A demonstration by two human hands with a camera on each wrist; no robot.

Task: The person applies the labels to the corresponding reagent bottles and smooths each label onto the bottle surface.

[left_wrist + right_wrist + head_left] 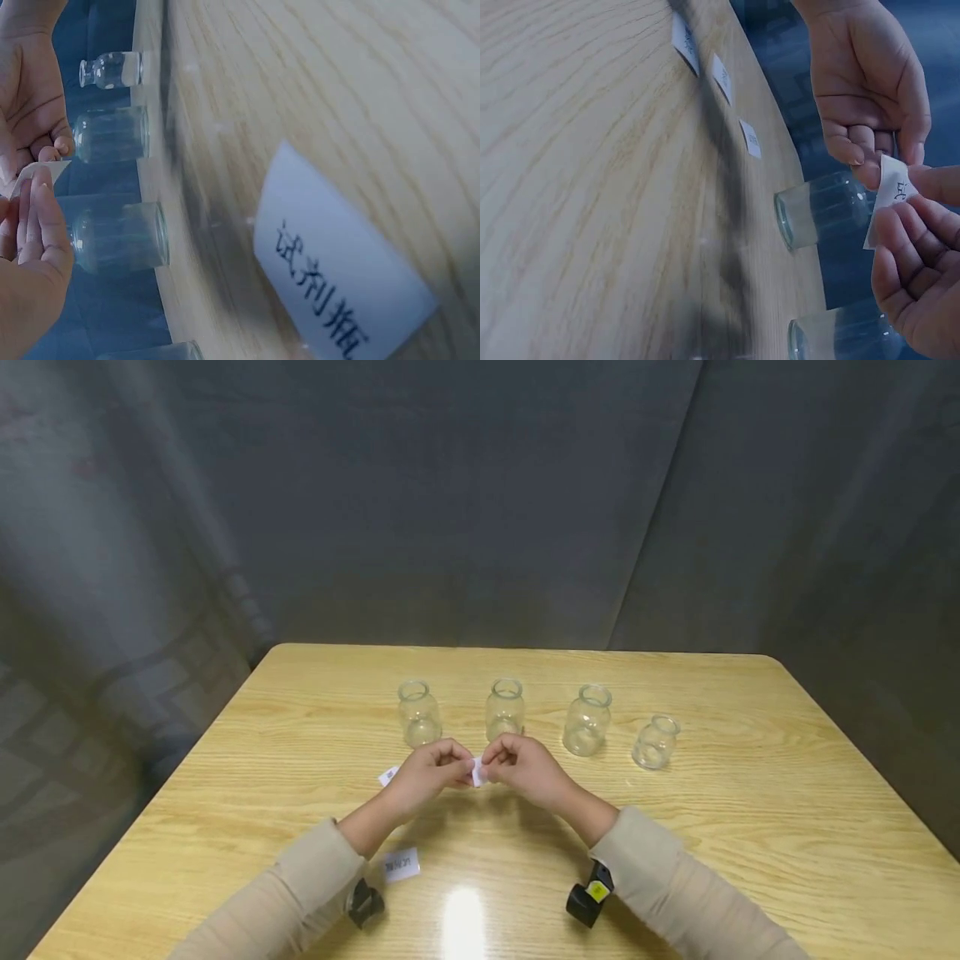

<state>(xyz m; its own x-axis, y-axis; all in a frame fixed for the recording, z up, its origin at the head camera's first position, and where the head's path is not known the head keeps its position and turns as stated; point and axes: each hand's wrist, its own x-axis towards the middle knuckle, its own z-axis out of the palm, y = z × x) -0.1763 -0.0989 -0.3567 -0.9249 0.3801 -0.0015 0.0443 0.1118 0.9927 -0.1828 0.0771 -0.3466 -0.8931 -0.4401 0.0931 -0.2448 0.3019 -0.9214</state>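
A small white paper label (477,772) is held up between both hands, in front of the jars. My left hand (433,770) pinches one side of it and my right hand (528,770) pinches the other, fingertips close together. Part of a printed character shows on the label (894,193) in the right wrist view; fingers cover the rest. Just beyond the hands stand a left glass jar (420,714) and a middle glass jar (505,706). A larger printed label (402,865) lies on the table near my left forearm.
A third glass jar (587,720) and a smaller glass jar (656,742) stand to the right on the wooden table (750,827). Another label (387,776) lies partly behind my left hand. Further labels (721,77) lie in the right wrist view. A dark curtain (465,510) hangs behind.
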